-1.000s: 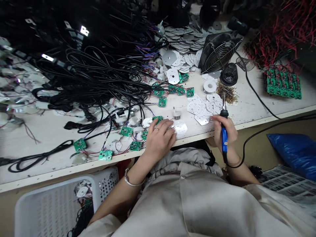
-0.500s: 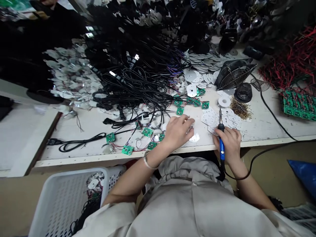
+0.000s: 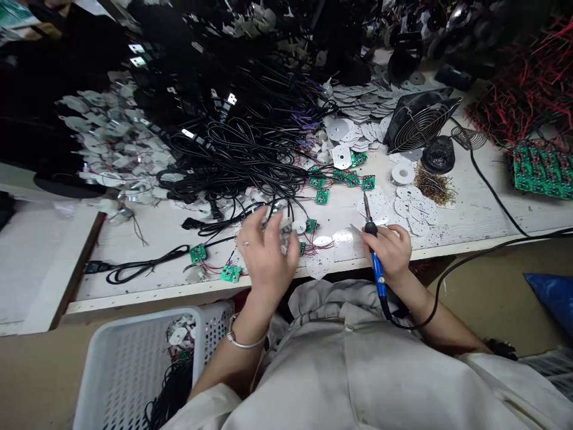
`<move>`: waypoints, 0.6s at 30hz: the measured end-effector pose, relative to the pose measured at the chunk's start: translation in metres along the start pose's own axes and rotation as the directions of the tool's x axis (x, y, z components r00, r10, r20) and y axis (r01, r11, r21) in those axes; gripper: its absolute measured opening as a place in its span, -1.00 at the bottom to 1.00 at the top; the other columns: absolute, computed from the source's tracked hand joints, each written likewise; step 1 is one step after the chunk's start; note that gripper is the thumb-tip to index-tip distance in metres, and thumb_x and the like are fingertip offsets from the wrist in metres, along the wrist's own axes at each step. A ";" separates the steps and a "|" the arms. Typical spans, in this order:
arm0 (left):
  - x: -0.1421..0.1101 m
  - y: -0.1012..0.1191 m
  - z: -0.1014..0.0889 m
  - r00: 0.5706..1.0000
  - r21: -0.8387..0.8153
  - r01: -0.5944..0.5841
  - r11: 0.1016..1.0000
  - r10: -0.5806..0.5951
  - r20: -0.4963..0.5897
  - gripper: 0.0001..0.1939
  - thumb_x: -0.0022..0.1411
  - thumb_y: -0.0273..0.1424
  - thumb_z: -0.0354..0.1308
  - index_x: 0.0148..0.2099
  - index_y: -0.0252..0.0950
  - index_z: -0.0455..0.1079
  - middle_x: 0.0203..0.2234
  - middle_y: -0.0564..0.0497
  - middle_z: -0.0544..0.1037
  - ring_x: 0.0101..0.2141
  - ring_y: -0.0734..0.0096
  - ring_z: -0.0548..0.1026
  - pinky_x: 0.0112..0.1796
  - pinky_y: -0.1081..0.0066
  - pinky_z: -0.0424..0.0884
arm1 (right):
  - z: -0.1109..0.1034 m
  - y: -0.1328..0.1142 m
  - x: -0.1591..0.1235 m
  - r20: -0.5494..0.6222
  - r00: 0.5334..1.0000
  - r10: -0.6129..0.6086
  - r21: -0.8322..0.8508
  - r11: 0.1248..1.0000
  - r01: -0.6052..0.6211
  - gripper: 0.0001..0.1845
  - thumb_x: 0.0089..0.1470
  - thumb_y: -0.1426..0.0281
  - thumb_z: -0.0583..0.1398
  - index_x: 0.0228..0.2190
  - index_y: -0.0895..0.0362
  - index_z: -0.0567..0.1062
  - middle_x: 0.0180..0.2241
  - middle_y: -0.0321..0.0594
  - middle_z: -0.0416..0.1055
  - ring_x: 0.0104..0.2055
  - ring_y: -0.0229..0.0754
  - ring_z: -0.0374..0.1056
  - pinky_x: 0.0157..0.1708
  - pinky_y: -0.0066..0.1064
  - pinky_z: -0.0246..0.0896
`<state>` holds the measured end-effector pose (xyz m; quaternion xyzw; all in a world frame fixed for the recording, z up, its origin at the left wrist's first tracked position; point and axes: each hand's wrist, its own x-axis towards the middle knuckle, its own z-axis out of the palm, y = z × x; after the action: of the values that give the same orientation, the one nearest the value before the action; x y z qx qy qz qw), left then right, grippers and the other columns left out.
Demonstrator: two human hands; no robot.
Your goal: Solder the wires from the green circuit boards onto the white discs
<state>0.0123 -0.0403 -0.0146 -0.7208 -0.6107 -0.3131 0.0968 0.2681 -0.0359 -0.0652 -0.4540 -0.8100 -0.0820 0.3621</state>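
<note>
L hand [image 3: 266, 254]: fingers curled round small white wired part [image 3: 284, 236], over tabletop [image 3: 452, 221], mostly hidden + slightly blurred, exact type unclear. R hand [image 3: 389, 254]: grip clamped on soldering iron [image 3: 378, 275], blue handle, tip pointing up/away, right beside white perforated plates [image 3: 414, 209]. Hands near each other, not touching.

Closest to body: beige smock [image 3: 358, 370], silver bangle [image 3: 239, 341] on L wrist, white plastic basket [image 3: 129, 370] below tabletop edge under L forearm, w/ white scrap + black wire inside. Black iron cord [image 3: 474, 263] runs off to R.

On tabletop: green PCBs [image 3: 230, 273] w/ thin wires, L of hands; more PCBs [image 3: 321, 196] further back. Black power cords [image 3: 250, 149] piled behind L hand. Past R hand: solder spool [image 3: 403, 175], brass shavings [image 3: 433, 185], black tip-cleaner pot [image 3: 437, 154].

Far: fan w/ wire guard [image 3: 421, 122], stacked metal plates [image 3: 362, 107], PCB strip [image 3: 544, 173], red wire bundle [image 3: 523, 101].
</note>
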 end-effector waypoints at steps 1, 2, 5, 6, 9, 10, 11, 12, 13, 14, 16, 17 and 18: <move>0.005 0.008 0.001 0.997 -0.023 -0.076 0.997 0.076 0.026 -0.67 0.29 -0.39 0.15 0.10 -0.25 0.35 0.08 -0.23 0.43 0.11 0.04 0.39 0.08 0.08 0.31 | 0.003 -0.005 0.003 -0.005 1.000 -0.013 -0.001 1.000 0.013 -0.77 0.24 0.48 0.15 -0.08 0.00 0.44 -0.34 -0.29 0.59 -0.12 -0.20 0.48 -0.02 -0.23 0.17; 0.010 0.015 0.002 0.985 -0.052 -0.151 0.987 0.155 0.081 -0.73 0.31 -0.42 0.12 0.06 -0.24 0.38 0.05 -0.19 0.47 0.09 0.08 0.42 0.08 0.11 0.33 | 0.005 -0.010 0.006 -0.009 1.000 -0.026 0.003 1.000 0.026 -0.77 0.24 0.48 0.16 -0.08 0.02 0.44 -0.35 -0.29 0.58 -0.14 -0.20 0.47 -0.05 -0.24 0.18; 0.025 0.024 0.013 0.886 -0.121 -0.322 0.939 0.344 0.310 -0.79 0.35 -0.41 0.07 -0.02 -0.25 0.45 -0.01 -0.14 0.55 0.04 0.13 0.48 0.08 0.11 0.34 | 0.010 -0.020 0.009 -0.009 0.998 -0.066 0.041 0.997 0.066 -0.81 0.23 0.41 0.21 -0.10 0.08 0.43 -0.39 -0.25 0.55 -0.26 -0.20 0.45 -0.16 -0.28 0.22; 0.027 0.024 0.017 0.847 -0.126 -0.361 0.924 0.381 0.370 -0.79 0.36 -0.38 0.08 -0.03 -0.26 0.46 -0.03 -0.14 0.57 0.03 0.11 0.49 0.09 0.09 0.34 | 0.011 -0.021 0.009 -0.009 0.997 -0.073 0.064 0.995 0.074 -0.80 0.22 0.37 0.22 -0.10 0.08 0.43 -0.40 -0.24 0.54 -0.30 -0.20 0.44 -0.19 -0.29 0.24; 0.026 0.017 0.025 0.766 -0.111 -0.436 0.893 0.433 0.476 -0.81 0.34 -0.32 0.12 -0.09 -0.26 0.50 -0.06 -0.12 0.60 0.04 0.05 0.48 0.10 0.00 0.32 | 0.013 -0.021 0.004 -0.013 0.999 -0.036 0.160 0.986 0.037 -0.74 0.21 0.39 0.21 -0.05 0.07 0.41 -0.35 -0.19 0.53 -0.29 -0.15 0.44 -0.24 -0.29 0.31; 0.024 0.013 0.027 0.760 -0.096 -0.441 0.892 0.429 0.488 -0.82 0.34 -0.33 0.13 -0.11 -0.25 0.51 -0.04 -0.10 0.60 0.05 0.04 0.48 0.09 -0.02 0.32 | 0.013 -0.020 0.002 -0.006 1.000 -0.015 0.199 0.980 0.016 -0.71 0.21 0.43 0.20 -0.02 0.08 0.39 -0.30 -0.15 0.54 -0.23 -0.13 0.45 -0.22 -0.28 0.35; 0.020 0.010 0.027 0.763 -0.081 -0.439 0.895 0.419 0.492 -0.83 0.33 -0.33 0.13 -0.12 -0.24 0.52 -0.03 -0.08 0.59 0.04 0.03 0.48 0.09 -0.03 0.32 | 0.014 -0.019 0.000 0.004 1.000 -0.002 0.234 0.972 0.001 -0.67 0.21 0.48 0.18 0.01 0.08 0.38 -0.23 -0.10 0.55 -0.16 -0.11 0.46 -0.17 -0.26 0.38; 0.017 0.006 0.027 0.768 -0.066 -0.435 0.898 0.408 0.493 -0.84 0.34 -0.34 0.13 -0.13 -0.22 0.52 -0.01 -0.07 0.59 0.03 0.04 0.49 0.09 -0.03 0.32 | 0.015 -0.018 -0.001 0.021 1.000 0.001 0.261 0.965 -0.007 -0.63 0.21 0.51 0.15 0.05 0.08 0.36 -0.15 -0.06 0.54 -0.07 -0.08 0.45 -0.12 -0.23 0.40; 0.015 0.002 0.027 0.773 -0.056 -0.428 0.902 0.397 0.494 -0.84 0.34 -0.34 0.12 -0.12 -0.21 0.52 -0.01 -0.05 0.59 0.01 0.05 0.50 0.09 -0.03 0.32 | 0.016 -0.017 -0.001 0.051 0.999 -0.006 0.280 0.960 -0.008 -0.60 0.22 0.53 0.12 0.08 0.07 0.36 -0.07 -0.04 0.51 0.01 -0.07 0.43 -0.05 -0.20 0.41; 0.013 -0.002 0.026 0.777 -0.057 -0.420 0.906 0.392 0.493 -0.83 0.35 -0.34 0.11 -0.11 -0.20 0.53 -0.02 -0.05 0.59 0.00 0.07 0.50 0.09 -0.03 0.33 | 0.017 -0.016 -0.001 0.088 0.996 -0.016 0.292 0.956 -0.011 -0.58 0.24 0.53 0.10 0.11 0.05 0.35 -0.02 -0.03 0.49 0.07 -0.07 0.40 -0.01 -0.18 0.41; 0.012 -0.010 0.025 0.777 -0.088 -0.403 0.911 0.391 0.493 -0.81 0.36 -0.33 0.11 -0.10 -0.18 0.53 -0.03 -0.05 0.60 -0.02 0.09 0.51 0.10 -0.01 0.33 | 0.017 -0.017 0.001 0.171 0.985 -0.016 0.293 0.955 -0.035 -0.56 0.26 0.53 0.05 0.13 0.02 0.36 -0.01 -0.05 0.48 0.10 -0.07 0.37 0.04 -0.17 0.41; 0.012 -0.014 0.025 0.776 -0.109 -0.393 0.913 0.392 0.494 -0.81 0.36 -0.32 0.11 -0.09 -0.17 0.53 -0.03 -0.04 0.60 -0.02 0.11 0.51 0.11 -0.01 0.33 | 0.017 -0.018 0.003 0.205 0.979 -0.011 0.284 0.958 -0.049 -0.56 0.27 0.53 0.04 0.14 0.03 0.37 -0.03 -0.06 0.48 0.07 -0.08 0.38 0.03 -0.19 0.41; 0.012 -0.019 0.024 0.775 -0.128 -0.381 0.915 0.392 0.495 -0.81 0.35 -0.32 0.11 -0.09 -0.15 0.54 -0.03 -0.04 0.60 -0.02 0.13 0.51 0.12 0.00 0.32 | 0.016 -0.019 0.004 0.228 0.974 -0.005 0.269 0.961 -0.058 -0.57 0.28 0.53 0.03 0.13 0.05 0.38 -0.07 -0.06 0.48 0.02 -0.08 0.40 0.00 -0.22 0.42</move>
<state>0.0034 -0.0133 -0.0307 -0.8884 -0.4498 -0.0905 -0.0136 0.2433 -0.0363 -0.0705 -0.4168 -0.8433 0.0879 0.3276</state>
